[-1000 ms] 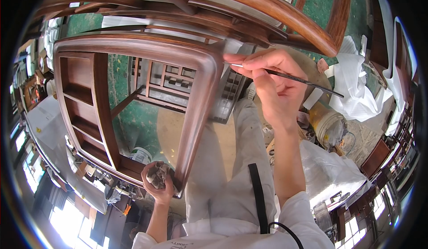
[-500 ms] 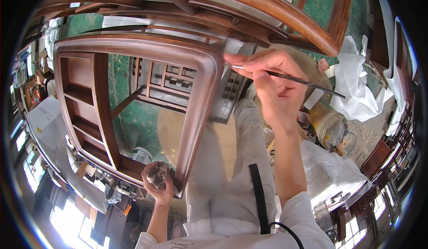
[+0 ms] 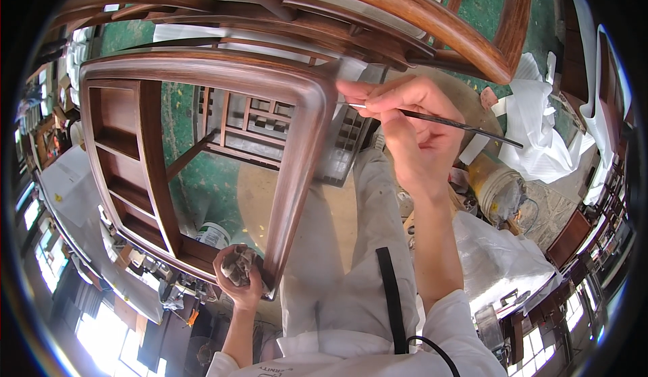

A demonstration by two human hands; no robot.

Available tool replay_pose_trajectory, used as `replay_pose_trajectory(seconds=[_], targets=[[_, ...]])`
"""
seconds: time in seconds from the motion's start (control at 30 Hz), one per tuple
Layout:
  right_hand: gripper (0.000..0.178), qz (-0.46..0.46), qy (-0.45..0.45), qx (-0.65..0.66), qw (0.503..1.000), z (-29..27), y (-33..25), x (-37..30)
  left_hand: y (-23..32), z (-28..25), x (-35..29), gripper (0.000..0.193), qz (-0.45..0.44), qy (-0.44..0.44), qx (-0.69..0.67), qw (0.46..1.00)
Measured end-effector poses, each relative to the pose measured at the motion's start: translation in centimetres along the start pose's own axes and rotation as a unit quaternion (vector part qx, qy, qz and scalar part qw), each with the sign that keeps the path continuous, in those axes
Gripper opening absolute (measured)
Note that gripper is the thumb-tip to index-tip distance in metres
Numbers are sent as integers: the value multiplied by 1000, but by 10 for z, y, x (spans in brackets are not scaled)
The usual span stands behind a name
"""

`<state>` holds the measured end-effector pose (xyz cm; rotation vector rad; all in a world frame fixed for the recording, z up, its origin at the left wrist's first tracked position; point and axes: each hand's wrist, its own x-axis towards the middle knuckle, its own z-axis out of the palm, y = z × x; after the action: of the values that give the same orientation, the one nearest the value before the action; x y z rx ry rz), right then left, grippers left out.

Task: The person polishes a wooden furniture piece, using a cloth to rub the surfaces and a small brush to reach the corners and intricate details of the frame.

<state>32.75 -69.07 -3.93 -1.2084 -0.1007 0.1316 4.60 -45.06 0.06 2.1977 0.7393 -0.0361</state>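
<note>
Between the thumb and fingers of my right hand (image 3: 417,124) is a thin brush (image 3: 466,127) with a dark handle and a pale metal part. Its tip points left, toward the rounded corner of a dark brown wooden frame (image 3: 300,154); I cannot tell whether it touches the wood. My fingertips are beside that corner. My left hand (image 3: 243,289) is closed around a crumpled grey-brown cloth (image 3: 240,265), at the frame's near lower edge. The frame has a wide opening and a column of small compartments (image 3: 125,168) on its left.
Curved brown wooden chair parts (image 3: 432,22) lie across the far side. Through the frame's opening shows a lattice panel (image 3: 260,124) over green floor. A white tub (image 3: 213,235) stands below. To the right are a yellowish bucket (image 3: 501,191), white wrapping (image 3: 540,120) and a plastic-covered block (image 3: 496,262).
My right hand and the brush have shifted very slightly, with the brush tip a little lower. The left hand keeps its hold on the cloth, almost still.
</note>
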Motion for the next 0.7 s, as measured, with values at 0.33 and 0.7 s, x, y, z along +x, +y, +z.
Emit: replay_pose_trajectory(seconds=[0.33,0.7], targets=[[17,11,14,-14,1000,1,-1,0,-2,-2,0,47,6,-1,18,1000],[18,10,10,-14,1000,1,-2,2,-3,-2,-2,46,-13,-9,-2,1000]])
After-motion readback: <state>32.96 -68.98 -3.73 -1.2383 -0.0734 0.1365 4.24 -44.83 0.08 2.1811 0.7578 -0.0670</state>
